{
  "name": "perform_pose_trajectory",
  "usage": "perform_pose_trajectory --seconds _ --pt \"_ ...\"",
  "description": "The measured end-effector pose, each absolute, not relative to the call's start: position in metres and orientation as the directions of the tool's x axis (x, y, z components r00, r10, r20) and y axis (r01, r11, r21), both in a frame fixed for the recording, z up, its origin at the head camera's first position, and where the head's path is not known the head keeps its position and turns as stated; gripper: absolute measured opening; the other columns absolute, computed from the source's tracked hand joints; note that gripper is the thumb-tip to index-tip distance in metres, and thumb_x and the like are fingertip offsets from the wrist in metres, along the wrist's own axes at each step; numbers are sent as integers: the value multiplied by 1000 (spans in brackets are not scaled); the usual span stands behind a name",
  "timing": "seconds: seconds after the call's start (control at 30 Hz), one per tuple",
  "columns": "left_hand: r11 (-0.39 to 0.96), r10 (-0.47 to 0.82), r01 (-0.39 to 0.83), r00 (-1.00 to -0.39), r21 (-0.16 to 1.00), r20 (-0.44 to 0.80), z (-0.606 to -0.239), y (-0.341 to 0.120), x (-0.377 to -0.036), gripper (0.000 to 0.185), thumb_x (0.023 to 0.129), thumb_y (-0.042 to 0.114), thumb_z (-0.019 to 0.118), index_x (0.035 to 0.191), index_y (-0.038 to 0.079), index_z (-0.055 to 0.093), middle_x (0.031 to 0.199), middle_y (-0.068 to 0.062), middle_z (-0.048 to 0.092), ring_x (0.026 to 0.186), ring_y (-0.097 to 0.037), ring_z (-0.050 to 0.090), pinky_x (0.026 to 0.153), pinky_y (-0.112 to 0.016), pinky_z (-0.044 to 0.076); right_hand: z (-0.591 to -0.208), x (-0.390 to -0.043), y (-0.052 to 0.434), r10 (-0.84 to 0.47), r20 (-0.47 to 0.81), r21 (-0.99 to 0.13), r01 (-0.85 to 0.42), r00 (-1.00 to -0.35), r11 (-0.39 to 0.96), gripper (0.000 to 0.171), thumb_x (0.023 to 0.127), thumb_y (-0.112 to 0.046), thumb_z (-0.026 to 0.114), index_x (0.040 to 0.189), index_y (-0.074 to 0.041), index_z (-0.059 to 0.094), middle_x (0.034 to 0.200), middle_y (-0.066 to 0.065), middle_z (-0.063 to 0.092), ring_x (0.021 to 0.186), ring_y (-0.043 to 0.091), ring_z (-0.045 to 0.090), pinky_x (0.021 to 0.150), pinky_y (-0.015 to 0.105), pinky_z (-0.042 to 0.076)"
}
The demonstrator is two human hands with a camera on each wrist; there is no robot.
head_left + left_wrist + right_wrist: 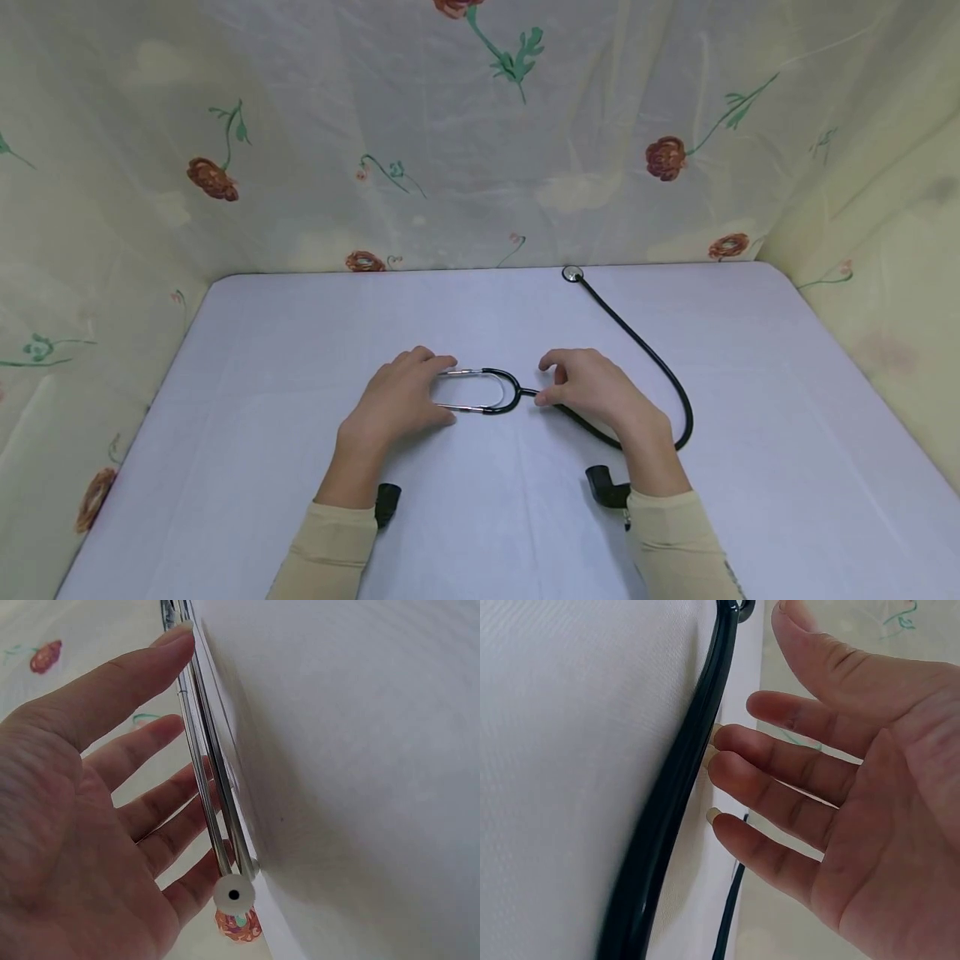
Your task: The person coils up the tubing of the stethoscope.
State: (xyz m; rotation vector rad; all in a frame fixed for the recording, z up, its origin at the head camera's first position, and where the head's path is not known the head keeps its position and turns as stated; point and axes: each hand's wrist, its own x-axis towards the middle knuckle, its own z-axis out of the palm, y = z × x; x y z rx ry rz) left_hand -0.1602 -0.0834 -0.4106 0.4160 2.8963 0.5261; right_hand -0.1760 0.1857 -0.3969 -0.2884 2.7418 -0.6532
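A stethoscope [502,392] lies flat on the counter [750,467], right between the two hands. The counter has a pale cloth over it.

The left hand [401,400] rests over the two shiny metal tubes [468,390] of the stethoscope. Its fingers are out and loose, not curled tight. In the left wrist view the metal tubes [206,780] run along the fingertips [172,652], and the fingers touch them. A small white ear tip [234,894] sits at the end of the tubes, close to the palm.

The right hand [592,390] is just to the right of the black loop where the tubes join. Its thumb and first finger come close together at the black tube [645,354], but I cannot tell if they pinch it. In the right wrist view the fingers [780,787] are spread and relaxed, and their tips touch the counter right beside the thick black tube [682,787].

From the right hand the black tube goes under the wrist, bends round in a big curve to the right, and then runs far away from both hands. At its far end sits the little round chest piece [573,273], near the back edge of the counter.

Behind the hands hangs a flowery curtain [300,125] with red flowers. Both arms wear tan sleeves [330,542].
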Motion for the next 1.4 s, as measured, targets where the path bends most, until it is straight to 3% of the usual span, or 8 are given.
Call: perform_pose_trajectory --seconds 0.6,1.07,1.4 --pt "892 318 265 -943 365 -93 -409 -87 -160 58 75 29 86 129 23 65 128 -2 58 118 -22 54 96 -43 47 -400 -175 180 -254 -243 -434 -129 -936 891 33 78 -19 81 107 -9 69 83 3 57 76 18 52 69 31 40" --pt "895 324 272 -942 354 -94 -411 -86 -161 58 73 30 87 127 22 66 129 -2 58 119 -22 54 96 -42 46 -406 -172 176 -254 -208 -358 -169 -945 918 15 78 -12 79 83 -11 64 79 3 63 73 20 54 63 33 40" --pt "899 316 263 -943 350 -101 -410 -86 -160 57 74 30 87 127 22 67 129 -2 58 118 -22 54 96 -42 47 -404 -172 173 -249 -206 -344 -169 -946 924 13 80 -12 77 80 -11 64 78 3 64 72 20 55 63 32 41"
